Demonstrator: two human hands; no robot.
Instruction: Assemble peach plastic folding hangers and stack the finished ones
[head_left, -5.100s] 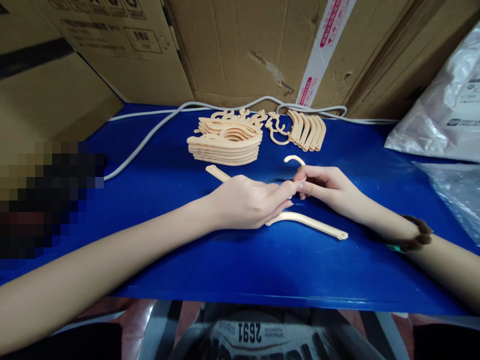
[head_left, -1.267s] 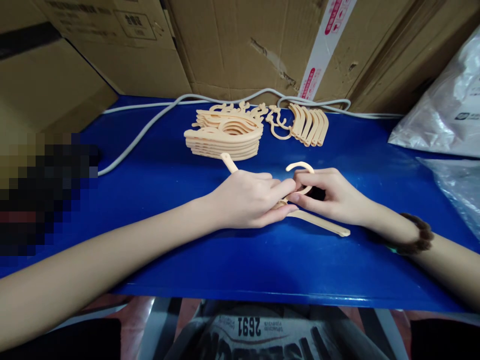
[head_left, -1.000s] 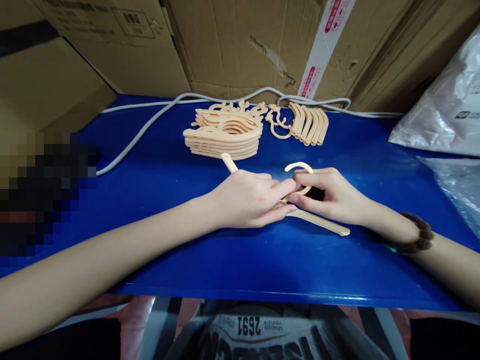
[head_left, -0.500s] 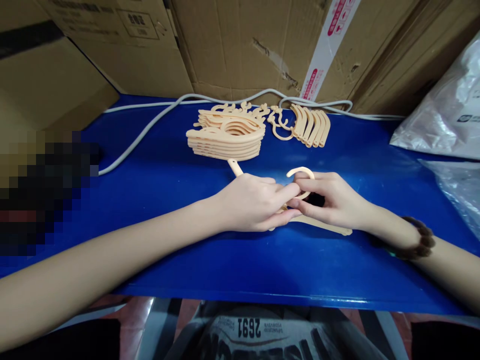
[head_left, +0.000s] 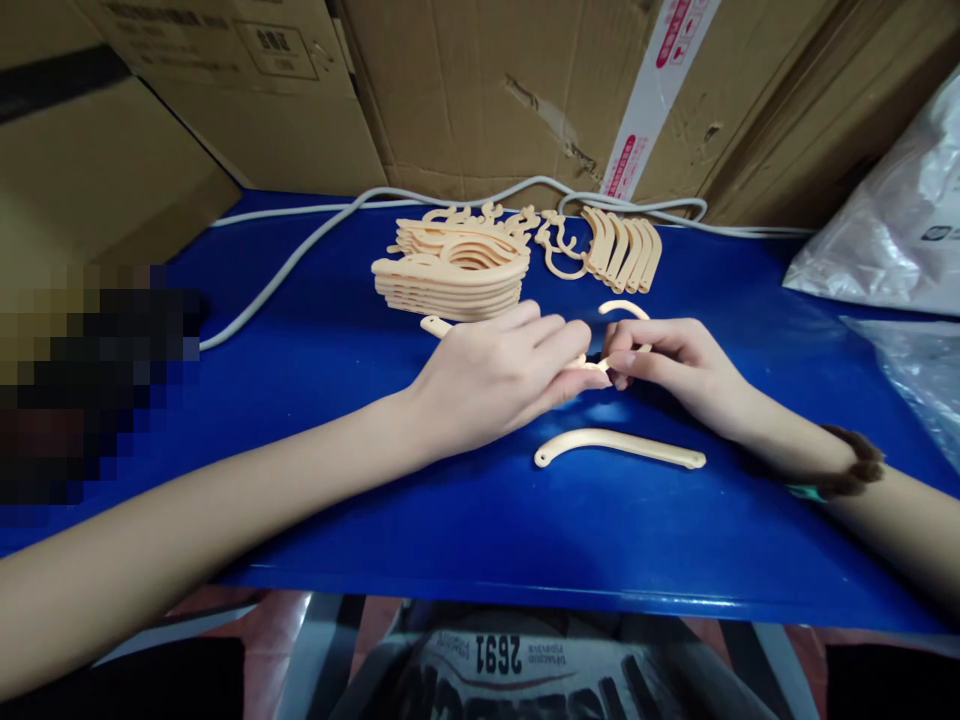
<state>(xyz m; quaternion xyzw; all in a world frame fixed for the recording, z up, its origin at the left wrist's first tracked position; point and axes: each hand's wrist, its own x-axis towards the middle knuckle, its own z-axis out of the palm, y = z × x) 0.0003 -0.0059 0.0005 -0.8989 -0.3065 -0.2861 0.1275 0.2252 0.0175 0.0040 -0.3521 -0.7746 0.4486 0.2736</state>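
My left hand (head_left: 506, 370) is closed round a cream hanger arm (head_left: 435, 326); one end with a hole sticks out at its far left, while the palm hides the middle. Closed on a cream hanger hook (head_left: 624, 308), my right hand (head_left: 667, 365) keeps the curved part pointing up and away. The hook's lower end meets the arm piece between the fingertips of both hands; whether they are joined I cannot tell. Nearer me, a second hanger arm (head_left: 619, 443) lies alone on the blue table (head_left: 420, 530), touched by neither hand.
Behind my hands is a stack of cream hangers (head_left: 450, 275). Right of it lie loose hooks (head_left: 562, 262) and a row of several hanger arms (head_left: 624, 250). A grey cable (head_left: 292, 255) runs along cardboard boxes (head_left: 487, 100). Plastic bags (head_left: 885, 220) sit at the right.
Both hands have moved slightly away from me, carrying the hook and arm piece. The held arm has swung flatter. The second arm on the table is now fully uncovered.
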